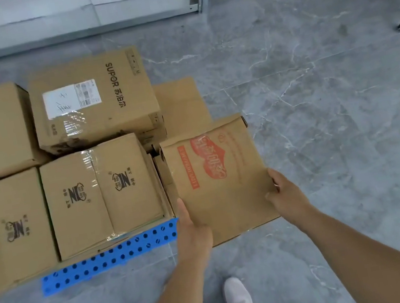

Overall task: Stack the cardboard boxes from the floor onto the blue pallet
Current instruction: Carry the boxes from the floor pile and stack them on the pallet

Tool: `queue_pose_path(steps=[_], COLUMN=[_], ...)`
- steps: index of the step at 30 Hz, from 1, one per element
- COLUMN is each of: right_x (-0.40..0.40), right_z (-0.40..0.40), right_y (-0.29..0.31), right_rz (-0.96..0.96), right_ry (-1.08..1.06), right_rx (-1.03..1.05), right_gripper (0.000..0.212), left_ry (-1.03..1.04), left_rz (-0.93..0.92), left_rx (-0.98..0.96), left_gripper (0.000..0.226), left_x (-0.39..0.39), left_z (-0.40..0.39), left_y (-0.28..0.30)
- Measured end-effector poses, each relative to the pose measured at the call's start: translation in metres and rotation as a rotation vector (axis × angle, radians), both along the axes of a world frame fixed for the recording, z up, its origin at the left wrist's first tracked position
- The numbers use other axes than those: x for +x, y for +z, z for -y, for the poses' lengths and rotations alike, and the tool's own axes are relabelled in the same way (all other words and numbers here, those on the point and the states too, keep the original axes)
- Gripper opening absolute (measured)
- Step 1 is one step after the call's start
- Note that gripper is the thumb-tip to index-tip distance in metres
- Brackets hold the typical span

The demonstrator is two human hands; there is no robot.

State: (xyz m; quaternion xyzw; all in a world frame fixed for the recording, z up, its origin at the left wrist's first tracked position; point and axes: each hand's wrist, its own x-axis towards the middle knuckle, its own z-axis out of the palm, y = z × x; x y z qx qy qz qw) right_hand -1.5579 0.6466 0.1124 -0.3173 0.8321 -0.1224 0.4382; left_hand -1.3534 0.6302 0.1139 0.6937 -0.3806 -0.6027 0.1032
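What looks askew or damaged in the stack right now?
The SUPOR box sits slightly rotated against the neighbouring boxes. The red-printed box, held by both hands, is beside the pallet, not yet on it. No visible damage.

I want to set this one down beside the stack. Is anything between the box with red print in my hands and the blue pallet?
Nothing loose lies between. Both hands, left and right, hold the red-printed box at the blue pallet right end, but the NC box already fills that corner, with another box behind.

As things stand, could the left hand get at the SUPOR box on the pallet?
Probably not right now: the left hand is holding the red-printed box together with the right hand. The SUPOR box lies farther back, its top uncovered.
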Motion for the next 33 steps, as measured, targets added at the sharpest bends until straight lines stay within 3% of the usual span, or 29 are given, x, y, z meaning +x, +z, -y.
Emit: queue_pose_path(steps=[15,24,33], right_x=[-0.001,0.018,0.023], right_z=[0.075,0.079,0.078], right_y=[-0.166,-0.204,-0.2], right_rz=[0.086,0.128,0.133], right_ry=[0.086,0.124,0.125], right_rx=[0.0,0.024,-0.017], right_gripper=[0.069,0.073,0.073], left_ry=[0.113,0.099,0.135], left_rz=[0.157,0.168,0.176], left_rx=[0.052,-0.029,-0.11], left_gripper=[0.084,0.087,0.08], left_x=[-0.01,-0.003,-0.009], left_z=[0.054,0.052,0.048], left_y=[-0.166,-0.196,-0.201])
